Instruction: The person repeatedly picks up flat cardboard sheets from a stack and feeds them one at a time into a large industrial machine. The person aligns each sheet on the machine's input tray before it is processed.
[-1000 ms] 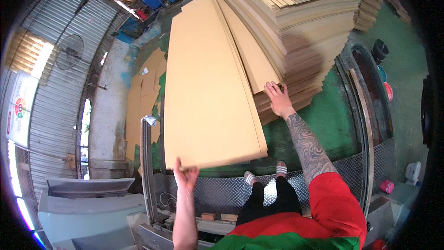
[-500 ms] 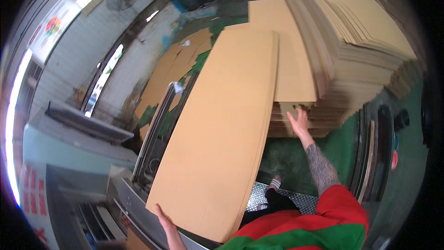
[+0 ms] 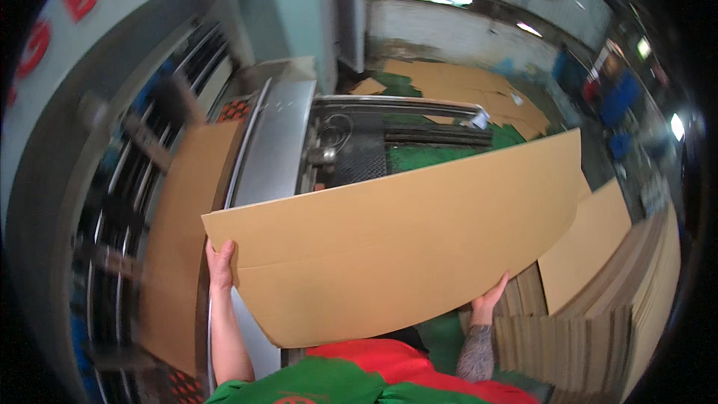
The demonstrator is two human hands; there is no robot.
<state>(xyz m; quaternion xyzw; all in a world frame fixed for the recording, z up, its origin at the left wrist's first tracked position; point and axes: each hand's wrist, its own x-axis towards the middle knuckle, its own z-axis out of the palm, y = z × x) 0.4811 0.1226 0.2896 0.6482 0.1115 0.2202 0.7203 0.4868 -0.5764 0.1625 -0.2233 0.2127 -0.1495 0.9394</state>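
A long brown cardboard sheet (image 3: 404, 239) is held up in front of me, tilted, its far right corner raised. My left hand (image 3: 221, 263) is closed on its left end, the thumb lying on the face and the fingers behind. At the lower right edge my right hand (image 3: 491, 299) grips the cardboard, its fingers mostly hidden beneath. Whether one sheet or a few are held together, I cannot tell. To the left, another brown cardboard piece (image 3: 179, 232) lies in the machine, beside a smooth metal plate (image 3: 278, 135).
A large machine with rollers (image 3: 112, 217) fills the left side. Tall stacks of cardboard (image 3: 576, 344) stand close on the right. Beyond the held sheet is a metal frame (image 3: 396, 101), and flattened cardboard (image 3: 479, 90) covers part of the green floor near the wall.
My view has swung left toward the machine. The cardboard has been lifted and turned crosswise. My right hand, earlier free and spread, now holds its lower edge; my left hand stays at its end.
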